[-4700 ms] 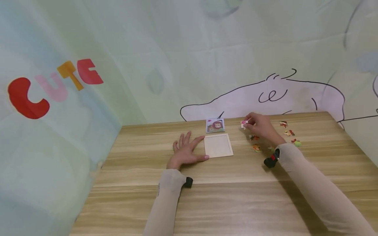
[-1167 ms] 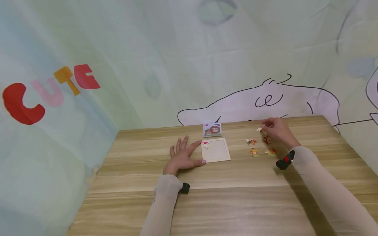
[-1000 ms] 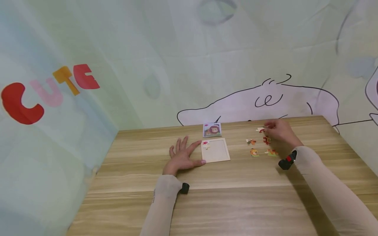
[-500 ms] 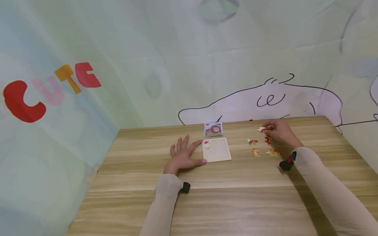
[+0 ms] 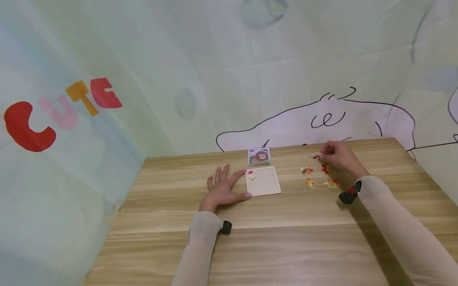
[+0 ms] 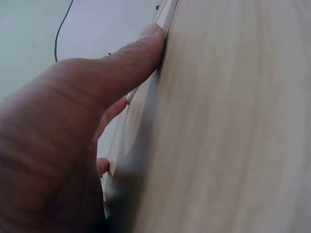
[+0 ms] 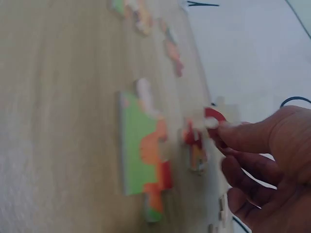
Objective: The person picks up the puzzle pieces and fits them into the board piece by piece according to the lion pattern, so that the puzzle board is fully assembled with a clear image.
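- Right hand point(image 5: 340, 157), right of centre in the head view, pinches a red-and-white puzzle piece point(image 5: 317, 155) between thumb and fingertips; the piece is lifted just clear of the table point(image 5: 286, 238). The right wrist view shows the same piece point(image 7: 214, 119) caught only at its edge by the fingertips point(image 7: 233, 138).
- Risk: so shallow an edge pinch could let the piece twist or drop onto the loose pieces point(image 5: 316, 178) lying just below the hand, knocking them about.
- Left hand point(image 5: 223, 188) lies flat on the table, fingers spread and straight, thumb and forefinger tip touching the left edge of the wooden puzzle tray point(image 5: 266, 183). The left wrist view shows the thumb point(image 6: 131, 63) pressed against the tray rim point(image 6: 165, 17).
- Risk: the brace is on one side only; a push from the right while seating a piece could slide or turn the tray.
- One pink-and-white piece point(image 5: 251, 174) already sits in the tray's upper left corner. Risk: a jolt to the tray could unseat it.
- Reference picture card point(image 5: 259, 156) lies just above the tray, near the table's far edge; a reaching sleeve point(image 5: 393, 226) could brush it or sweep nearby pieces.
- Piece orientation in the pinch: cannot tell; a wrong turn would mean a forced fit.
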The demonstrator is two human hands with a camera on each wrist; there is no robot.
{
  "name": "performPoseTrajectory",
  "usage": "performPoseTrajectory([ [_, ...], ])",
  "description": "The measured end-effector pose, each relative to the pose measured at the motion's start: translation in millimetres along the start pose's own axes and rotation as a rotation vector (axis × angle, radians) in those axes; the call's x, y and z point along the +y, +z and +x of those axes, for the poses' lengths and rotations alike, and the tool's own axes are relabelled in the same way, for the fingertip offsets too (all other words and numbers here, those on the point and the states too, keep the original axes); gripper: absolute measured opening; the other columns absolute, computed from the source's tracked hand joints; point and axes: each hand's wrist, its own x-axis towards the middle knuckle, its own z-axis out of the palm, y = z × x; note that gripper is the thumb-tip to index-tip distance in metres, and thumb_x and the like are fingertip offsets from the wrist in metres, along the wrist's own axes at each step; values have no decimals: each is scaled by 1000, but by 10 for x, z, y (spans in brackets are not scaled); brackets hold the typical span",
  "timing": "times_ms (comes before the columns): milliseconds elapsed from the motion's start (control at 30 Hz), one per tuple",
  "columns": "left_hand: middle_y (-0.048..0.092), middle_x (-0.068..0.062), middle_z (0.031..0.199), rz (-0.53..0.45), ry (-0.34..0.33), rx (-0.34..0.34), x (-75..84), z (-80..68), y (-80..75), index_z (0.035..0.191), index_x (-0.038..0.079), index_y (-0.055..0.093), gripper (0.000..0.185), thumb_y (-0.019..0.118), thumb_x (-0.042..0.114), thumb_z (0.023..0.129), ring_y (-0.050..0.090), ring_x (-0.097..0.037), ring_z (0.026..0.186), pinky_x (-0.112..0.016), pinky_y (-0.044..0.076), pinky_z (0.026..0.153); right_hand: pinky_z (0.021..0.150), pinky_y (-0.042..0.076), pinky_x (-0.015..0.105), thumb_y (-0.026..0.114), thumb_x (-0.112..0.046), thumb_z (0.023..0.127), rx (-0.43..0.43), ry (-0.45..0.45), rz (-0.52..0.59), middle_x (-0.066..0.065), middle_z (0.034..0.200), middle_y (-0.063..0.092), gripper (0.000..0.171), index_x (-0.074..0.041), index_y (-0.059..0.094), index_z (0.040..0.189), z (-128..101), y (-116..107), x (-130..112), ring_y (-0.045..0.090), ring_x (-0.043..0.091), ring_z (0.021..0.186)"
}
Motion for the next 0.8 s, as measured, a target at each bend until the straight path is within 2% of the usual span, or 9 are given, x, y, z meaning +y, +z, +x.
performPoseTrajectory([
  [267, -4, -9, 170, 6, -5, -1, 9, 17, -17, 156, 48, 27, 92, 67, 74, 77, -13, -40, 154, -68, -7, 115, 70, 49, 31, 74, -20, 92, -33, -53, 28, 16, 97, 73, 21, -3, 69, 104, 0, 24, -244, 63, 27, 87],
  [467, -4, -10, 170, 0, -3, -5, 20, 6, -5, 156, 48, 28, 91, 67, 74, 78, -13, -40, 154, -68, -7, 115, 64, 45, 30, 73, -25, 93, -21, -77, 54, 10, 91, 72, 22, -7, 71, 105, 3, 148, -411, 59, 22, 79],
  [800, -1, -10, 170, -23, 5, 2, 25, -7, -14, 154, 47, 32, 89, 69, 72, 77, -12, -40, 154, -70, -6, 114, 56, 43, 28, 73, -34, 93, 2, -85, 185, 16, 91, 71, 27, -12, 74, 108, -23, 372, -666, 54, 21, 72],
])
